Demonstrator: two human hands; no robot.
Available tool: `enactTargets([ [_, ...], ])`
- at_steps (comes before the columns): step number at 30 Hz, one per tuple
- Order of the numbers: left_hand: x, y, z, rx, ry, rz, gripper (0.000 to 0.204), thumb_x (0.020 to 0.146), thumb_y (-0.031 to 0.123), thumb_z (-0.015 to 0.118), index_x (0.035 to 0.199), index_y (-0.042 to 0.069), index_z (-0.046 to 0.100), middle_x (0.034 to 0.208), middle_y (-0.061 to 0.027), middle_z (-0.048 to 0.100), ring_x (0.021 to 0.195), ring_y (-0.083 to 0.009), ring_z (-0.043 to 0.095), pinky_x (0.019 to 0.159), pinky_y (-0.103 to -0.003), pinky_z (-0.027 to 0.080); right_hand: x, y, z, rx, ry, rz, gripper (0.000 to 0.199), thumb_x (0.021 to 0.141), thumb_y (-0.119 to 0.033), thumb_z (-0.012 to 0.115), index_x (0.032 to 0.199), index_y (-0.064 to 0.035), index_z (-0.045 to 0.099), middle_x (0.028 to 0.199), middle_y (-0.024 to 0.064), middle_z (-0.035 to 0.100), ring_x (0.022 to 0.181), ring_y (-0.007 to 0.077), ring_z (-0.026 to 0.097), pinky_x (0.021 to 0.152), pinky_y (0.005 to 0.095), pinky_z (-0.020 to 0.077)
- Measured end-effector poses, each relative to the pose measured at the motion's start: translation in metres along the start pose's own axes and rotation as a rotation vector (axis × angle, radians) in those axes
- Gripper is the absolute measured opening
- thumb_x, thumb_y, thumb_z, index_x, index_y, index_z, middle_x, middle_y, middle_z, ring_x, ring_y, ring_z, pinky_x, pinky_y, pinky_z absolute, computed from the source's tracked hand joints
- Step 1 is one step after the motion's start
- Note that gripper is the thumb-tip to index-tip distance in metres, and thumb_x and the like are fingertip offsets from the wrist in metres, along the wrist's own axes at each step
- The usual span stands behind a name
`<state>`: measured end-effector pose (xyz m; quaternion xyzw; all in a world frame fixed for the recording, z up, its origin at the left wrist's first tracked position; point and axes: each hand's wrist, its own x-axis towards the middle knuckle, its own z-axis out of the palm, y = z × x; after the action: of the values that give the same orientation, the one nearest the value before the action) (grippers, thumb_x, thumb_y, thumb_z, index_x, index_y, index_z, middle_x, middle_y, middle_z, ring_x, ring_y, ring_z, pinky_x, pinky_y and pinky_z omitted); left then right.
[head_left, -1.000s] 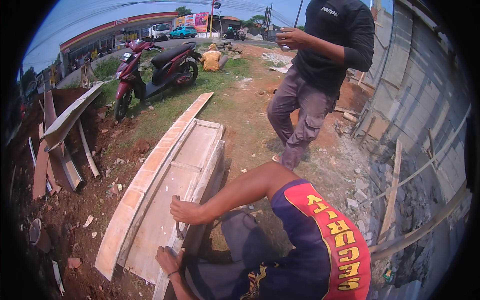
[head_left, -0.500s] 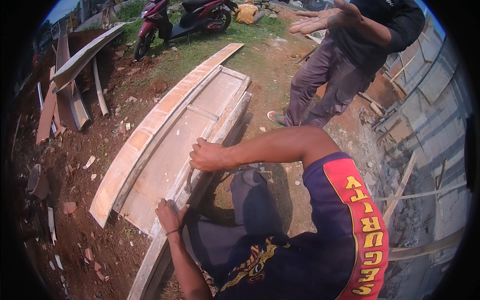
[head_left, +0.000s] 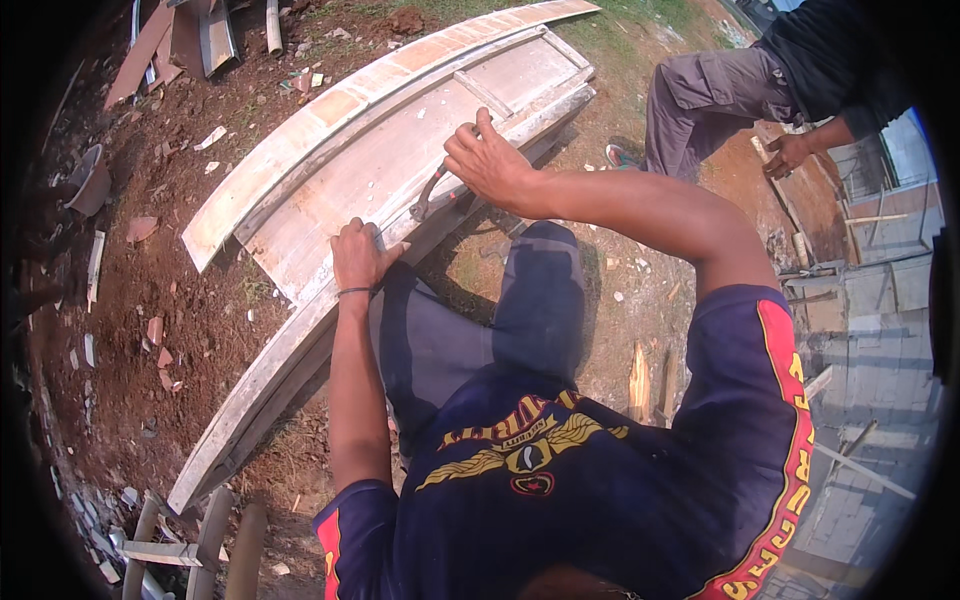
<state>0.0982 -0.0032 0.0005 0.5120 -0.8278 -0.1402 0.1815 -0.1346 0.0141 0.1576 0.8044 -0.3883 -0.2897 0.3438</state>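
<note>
A long pale wooden panel [head_left: 345, 165] with a framed edge lies in front of me. My left hand [head_left: 360, 255] rests on its near edge rail, fingers lying on the wood and thumb spread out to the side. Farther along the same rail, my right hand [head_left: 490, 165] is closed on dark-and-red-handled pincers [head_left: 420, 209]. The pincers' head points down at the rail, close to the left hand. Whether their jaws grip anything is too small to tell.
A curved pale board [head_left: 290, 135] runs along the panel's far side. Another person [head_left: 720, 100] stands at the right. Scrap boards [head_left: 215, 40] and a bucket [head_left: 90, 182] lie to the left on broken soil. Wooden poles [head_left: 208, 545] cross at lower left.
My view has tilted down, so the panel sits higher in it. My right hand still has the pincers, its index finger now raised. The other person's outstretched hand has come down.
</note>
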Motion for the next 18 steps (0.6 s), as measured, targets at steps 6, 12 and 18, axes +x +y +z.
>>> enactTargets([
  [6,-0.002,0.000,0.002,-0.017,0.047,0.007,0.049,0.064,0.045,0.083,0.080,0.001,0.070,0.086,-0.0127,0.059,0.087,-0.0299,0.058,0.079,-0.042,0.041,0.012,-0.001,-0.023,0.087,-0.062,-0.082,0.021,0.089,-0.021,0.056,0.100,-0.0040,0.065,0.087,0.0121,0.063,0.083,0.0267,0.059,0.081,0.0442,0.0430],
  [12,-0.005,-0.004,0.005,-0.080,0.061,0.038,0.045,0.070,0.039,0.081,0.094,0.003,0.069,0.086,-0.0118,0.057,0.089,-0.0292,0.057,0.081,-0.041,0.040,-0.023,0.004,0.064,0.462,0.009,0.024,0.017,0.085,-0.013,0.058,0.098,-0.0026,0.062,0.091,0.0140,0.064,0.089,0.0314,0.064,0.076,0.0430,0.0468],
  [18,0.017,-0.006,0.015,-0.499,0.155,0.062,0.027,0.088,0.018,0.063,0.112,0.005,0.064,0.095,-0.0161,0.062,0.092,-0.0335,0.060,0.081,-0.042,0.045,-0.071,-0.099,0.091,1.163,-0.069,0.503,0.024,0.080,-0.003,0.057,0.104,-0.0002,0.056,0.098,0.0180,0.061,0.089,0.0372,0.062,0.070,0.0487,0.0467],
])
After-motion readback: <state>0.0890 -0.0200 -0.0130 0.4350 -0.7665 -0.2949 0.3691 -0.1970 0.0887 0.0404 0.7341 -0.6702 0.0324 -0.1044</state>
